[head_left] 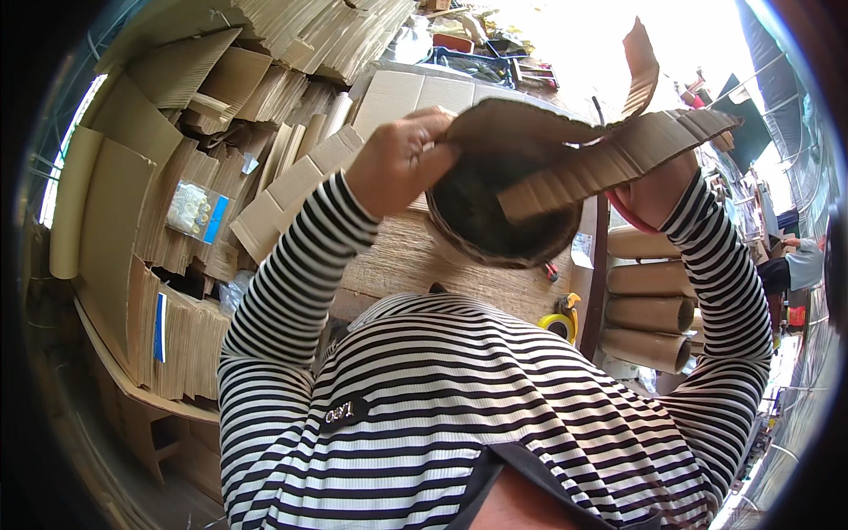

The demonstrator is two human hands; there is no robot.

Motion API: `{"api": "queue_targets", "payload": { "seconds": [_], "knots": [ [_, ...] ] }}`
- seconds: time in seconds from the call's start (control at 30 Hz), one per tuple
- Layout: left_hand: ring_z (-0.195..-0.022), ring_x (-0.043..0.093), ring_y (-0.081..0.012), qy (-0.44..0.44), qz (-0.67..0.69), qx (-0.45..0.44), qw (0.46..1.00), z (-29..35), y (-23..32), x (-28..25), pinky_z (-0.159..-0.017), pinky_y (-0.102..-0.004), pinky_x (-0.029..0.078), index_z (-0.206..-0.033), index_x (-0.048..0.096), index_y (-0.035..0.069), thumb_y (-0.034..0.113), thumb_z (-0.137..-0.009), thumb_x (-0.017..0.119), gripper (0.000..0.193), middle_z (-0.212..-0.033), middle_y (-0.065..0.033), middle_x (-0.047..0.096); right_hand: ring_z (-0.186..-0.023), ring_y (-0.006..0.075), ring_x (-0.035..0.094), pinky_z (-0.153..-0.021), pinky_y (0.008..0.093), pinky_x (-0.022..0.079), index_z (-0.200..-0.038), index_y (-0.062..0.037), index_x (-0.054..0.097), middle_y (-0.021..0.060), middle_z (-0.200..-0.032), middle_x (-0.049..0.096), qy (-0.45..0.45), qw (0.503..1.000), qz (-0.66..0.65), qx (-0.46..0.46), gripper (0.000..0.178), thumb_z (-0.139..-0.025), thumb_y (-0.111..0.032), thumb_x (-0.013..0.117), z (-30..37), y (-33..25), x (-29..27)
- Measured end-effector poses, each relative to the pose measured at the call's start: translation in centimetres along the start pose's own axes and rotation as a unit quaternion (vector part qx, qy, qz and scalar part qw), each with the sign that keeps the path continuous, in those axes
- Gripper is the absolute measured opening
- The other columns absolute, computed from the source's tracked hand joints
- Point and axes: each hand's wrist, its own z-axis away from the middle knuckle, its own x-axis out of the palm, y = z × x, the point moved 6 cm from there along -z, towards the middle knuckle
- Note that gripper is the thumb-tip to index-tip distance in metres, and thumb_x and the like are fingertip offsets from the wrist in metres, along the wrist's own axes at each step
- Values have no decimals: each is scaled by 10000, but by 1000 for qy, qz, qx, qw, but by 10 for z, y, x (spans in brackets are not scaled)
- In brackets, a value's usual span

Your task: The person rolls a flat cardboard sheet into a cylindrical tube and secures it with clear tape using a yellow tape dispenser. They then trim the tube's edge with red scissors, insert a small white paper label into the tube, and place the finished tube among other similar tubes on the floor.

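Over the tan wooden table (397, 272), near brown cardboard tubes (643, 315), our left hand (402, 161) grips a round, dark-lined cardboard cylinder (484, 210) whose corrugated brown strip (609, 170) half-hides our right hand (658, 191), whose grasp we cannot tell.

– How does the cardboard (477, 196) look?
– It is brown, bent into a round shape, dark inside, held tilted above the table (402, 256).
– And the strips?
– One ribbed strip (618, 163) crosses the opening; another strip (643, 72) rises, bent, behind.

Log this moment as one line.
left hand: holds cardboard cylinder at rim | right hand: partly hidden behind corrugated strip | yellow tape dispenser: on table
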Motion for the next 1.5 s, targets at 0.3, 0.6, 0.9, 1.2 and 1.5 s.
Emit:
{"api": "queue_targets", "payload": {
  "seconds": [0.3,0.6,0.9,1.2,1.5],
  "knots": [
    [-1118,678,-283,108,22,-16,994,37,19,35,-1005,-353,508,-1255,644,-94,107,-922,579,395,-1178,-230,701,-992,200,634,-895,348,513,-1079,-52,615,78,-1046,652,-19,993,-117,23,212,-1008,-227,519,28,19,17],
    [-1106,637,-184,-3,31,-49,998,26,9,28,-991,-301,489,-1295,636,-76,87,-976,535,372,-1214,-145,684,-970,244,653,-850,377,528,-1091,-48,657,93,-996,664,-31,942,-325,81,205,-978,-206,590,31,30,43],
    [-1146,616,-173,72,85,-66,992,55,11,33,-1013,-301,475,-1329,613,-85,86,-973,521,405,-1250,-150,677,-960,264,657,-867,392,545,-1165,-34,632,104,-1044,658,-44,964,-261,35,288,-918,-180,659,25,21,43],
    [-1094,640,-195,-18,51,-57,997,30,12,26,-966,-292,500,-1266,649,-103,73,-969,525,366,-1186,-161,692,-915,253,666,-820,381,555,-1133,-50,663,71,-1004,686,-72,938,-338,37,274,-883,-161,679,12,18,46],
    [-1190,633,-334,80,161,-67,981,71,3,49,-1026,-395,507,-1371,550,-114,228,-952,596,542,-1285,-283,625,-914,223,672,-840,364,561,-1225,-19,650,74,-984,680,-15,987,-155,-40,373,-891,-182,689,9,19,31]
  ]
}}
